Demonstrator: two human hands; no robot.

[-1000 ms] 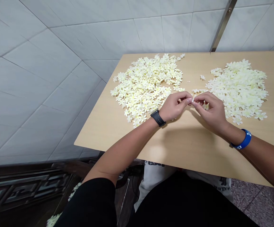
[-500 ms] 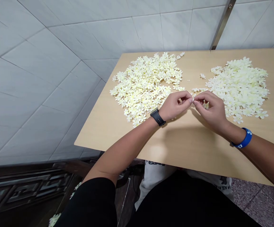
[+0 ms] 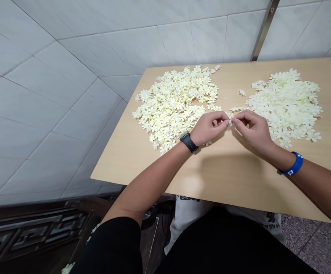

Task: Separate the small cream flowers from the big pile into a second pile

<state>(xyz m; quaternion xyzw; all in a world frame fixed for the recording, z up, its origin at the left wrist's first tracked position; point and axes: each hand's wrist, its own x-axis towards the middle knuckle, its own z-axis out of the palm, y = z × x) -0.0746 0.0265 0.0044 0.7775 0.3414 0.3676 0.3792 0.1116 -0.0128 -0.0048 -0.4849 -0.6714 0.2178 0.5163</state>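
Observation:
My left hand point(image 3: 209, 126) and my right hand point(image 3: 253, 128) meet fingertip to fingertip over the middle of the table. Both are closed in a pinch on a small white artificial flower point(image 3: 230, 121), mostly covered by the fingers. Left of my hands spreads a heap of cream flowers with yellow centres point(image 3: 175, 102). To the right lies a second pile of paler, flatter-looking flower petals point(image 3: 287, 104). A few loose flowers lie just behind my fingertips, between the two piles.
The light wooden table point(image 3: 142, 163) stands against a tiled wall point(image 3: 119, 49). One stray flower point(image 3: 242, 92) lies between the piles. A metal strip point(image 3: 264, 32) runs down the wall. Dark carved furniture point(image 3: 34, 232) is at the lower left, below the table.
Both hands stay together in nearly the same place, with slight finger movement around the small flower. The view has shifted a little.

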